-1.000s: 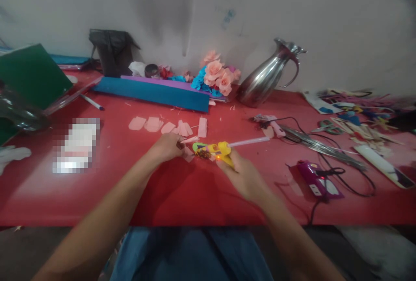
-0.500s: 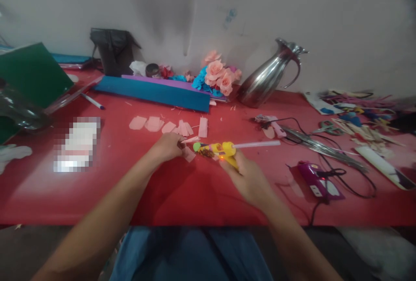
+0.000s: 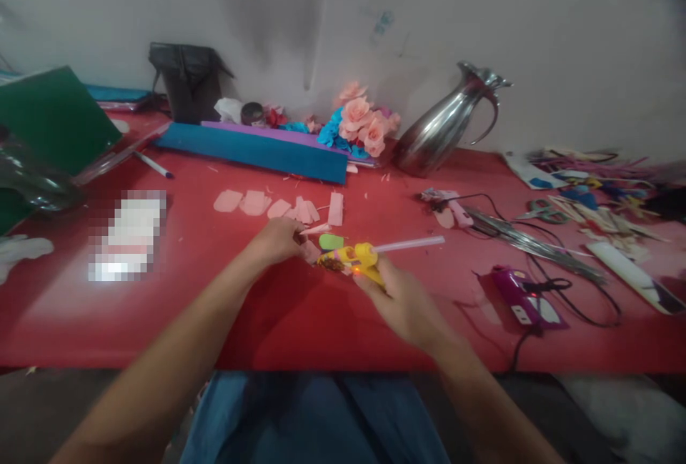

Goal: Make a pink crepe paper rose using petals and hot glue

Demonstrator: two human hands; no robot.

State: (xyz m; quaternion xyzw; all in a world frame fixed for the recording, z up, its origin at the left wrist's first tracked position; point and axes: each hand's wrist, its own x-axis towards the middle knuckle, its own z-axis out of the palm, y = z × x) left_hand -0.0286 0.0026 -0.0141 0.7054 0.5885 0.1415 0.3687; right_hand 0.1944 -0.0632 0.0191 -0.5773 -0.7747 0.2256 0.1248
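While the left hand (image 3: 277, 241) pinches thin pink paper (image 3: 315, 229), the right hand (image 3: 406, 299) clasps a plastic glue gun (image 3: 365, 254) behind the desk's front edge (image 3: 321, 360).

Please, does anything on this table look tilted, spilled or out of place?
The metal jug at the back appears tilted rightward, though lens distortion may exaggerate this. Tiny pale scraps lie loose between it and the blue sheet.

One glue gun (image 3: 365, 255), one pitcher (image 3: 442, 124)

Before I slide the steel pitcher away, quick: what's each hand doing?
Left hand: closed, fingers pinching a pink paper piece.
Right hand: closed around the yellow glue gun.
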